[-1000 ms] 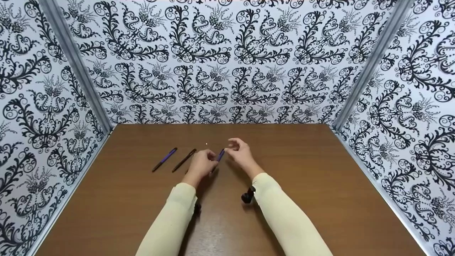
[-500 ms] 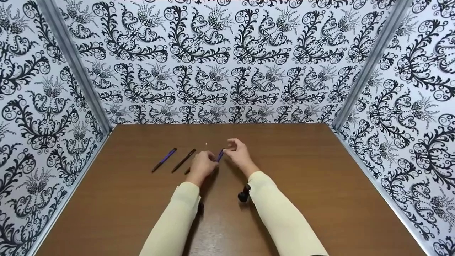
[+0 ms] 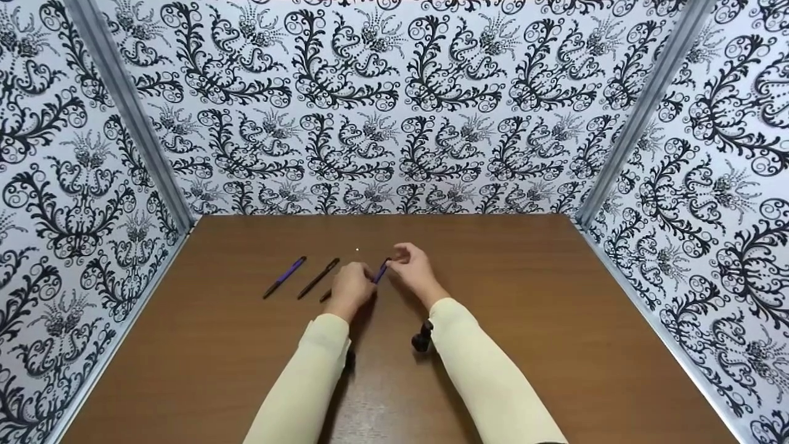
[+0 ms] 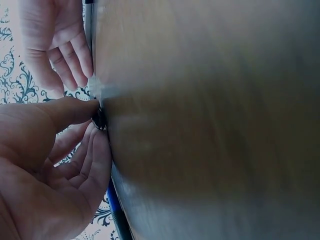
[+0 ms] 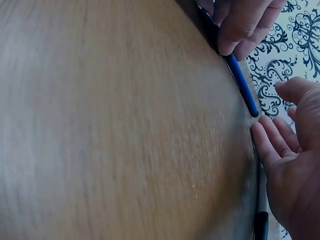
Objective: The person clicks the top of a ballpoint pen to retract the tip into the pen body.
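Note:
In the head view my left hand (image 3: 352, 287) pinches a blue pen with a dark end (image 3: 381, 271) low at the table. The right wrist view shows the thumb and fingers of this left hand (image 5: 247, 25) around the dark part of the blue pen (image 5: 241, 82). My right hand (image 3: 416, 271) is by the pen's far end. Its fingers look extended and its thumb stands apart in the right wrist view; contact with the pen is unclear. To the left lie another blue pen (image 3: 285, 277), a black pen (image 3: 318, 279), and a dark pen (image 3: 326, 296) partly hidden by my left hand.
The brown wooden table (image 3: 524, 345) runs back to patterned wall panels (image 3: 370, 123), with grey metal posts at the corners. A dark wrist-worn device (image 3: 421, 339) sits beneath the right sleeve.
My left hand has shifted slightly right and nearer the pen's far end, uncovering part of the dark pen beside it. The right forearm has moved slightly left. The pens at left stay put.

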Tool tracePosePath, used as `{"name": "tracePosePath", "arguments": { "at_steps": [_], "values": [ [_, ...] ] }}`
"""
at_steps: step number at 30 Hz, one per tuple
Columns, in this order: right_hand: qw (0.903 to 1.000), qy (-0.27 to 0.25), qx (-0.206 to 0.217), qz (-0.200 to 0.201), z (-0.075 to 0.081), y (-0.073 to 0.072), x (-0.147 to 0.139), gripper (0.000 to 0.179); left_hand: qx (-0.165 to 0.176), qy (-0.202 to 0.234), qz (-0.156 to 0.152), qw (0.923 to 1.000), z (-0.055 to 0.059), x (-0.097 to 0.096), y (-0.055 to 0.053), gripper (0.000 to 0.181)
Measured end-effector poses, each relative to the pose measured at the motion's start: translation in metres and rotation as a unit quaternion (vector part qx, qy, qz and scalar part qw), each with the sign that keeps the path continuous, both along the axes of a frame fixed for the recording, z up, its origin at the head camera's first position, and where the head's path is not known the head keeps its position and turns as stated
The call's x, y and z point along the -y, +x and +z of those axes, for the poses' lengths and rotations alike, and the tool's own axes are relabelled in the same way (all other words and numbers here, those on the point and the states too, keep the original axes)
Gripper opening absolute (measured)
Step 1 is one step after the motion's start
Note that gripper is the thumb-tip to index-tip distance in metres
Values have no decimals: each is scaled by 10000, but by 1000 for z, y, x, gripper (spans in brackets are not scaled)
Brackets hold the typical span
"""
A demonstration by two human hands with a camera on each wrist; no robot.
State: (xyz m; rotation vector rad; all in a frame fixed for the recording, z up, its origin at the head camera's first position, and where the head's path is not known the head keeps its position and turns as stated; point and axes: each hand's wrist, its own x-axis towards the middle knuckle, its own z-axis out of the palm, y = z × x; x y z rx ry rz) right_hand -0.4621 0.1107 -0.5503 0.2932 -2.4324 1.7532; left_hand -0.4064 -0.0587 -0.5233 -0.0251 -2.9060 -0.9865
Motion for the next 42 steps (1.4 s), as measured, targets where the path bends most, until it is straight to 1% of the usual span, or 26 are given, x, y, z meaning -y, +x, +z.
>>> {"name": "tracePosePath", "arguments": {
  "at_steps": [4,8,11,13,16,19,22,26,31,37,42],
  "values": [
    [10000,80,-24,-26,1,-1,-1,44,-3,-15,13,10000,0,-1,-2,22],
    [10000,30,3,-81,3,0,-1,42,73,54,110,9999,0,-1,-3,19],
    [9999,-64,-3,-111,6,0,-1,43,108,188,197,9996,-1,-1,-5,15],
    [9998,-133,-28,-127,8,-1,-1,42,98,353,227,9991,-1,-2,-6,14],
    [9993,-341,31,-131,13,-1,0,43,-27,604,233,9979,1,-3,-7,12],
    [9980,-604,103,-143,19,-2,2,42,-241,781,190,9965,3,-3,-5,14],
    [9970,-749,86,-169,26,-3,5,45,-399,973,140,9944,6,-3,-4,15],
    [9965,-796,58,-231,36,-3,8,50,-473,1260,114,9908,9,-4,-3,18],
    [9943,-1039,192,-168,46,-3,12,53,-549,1542,120,9864,11,-5,-2,18],
    [9914,-1279,249,-154,50,-3,11,53,-630,1798,28,9817,11,-5,-2,17],
    [9887,-1479,239,-89,52,-2,9,54,-724,1887,0,9794,10,-5,-2,16]
  ]
}}
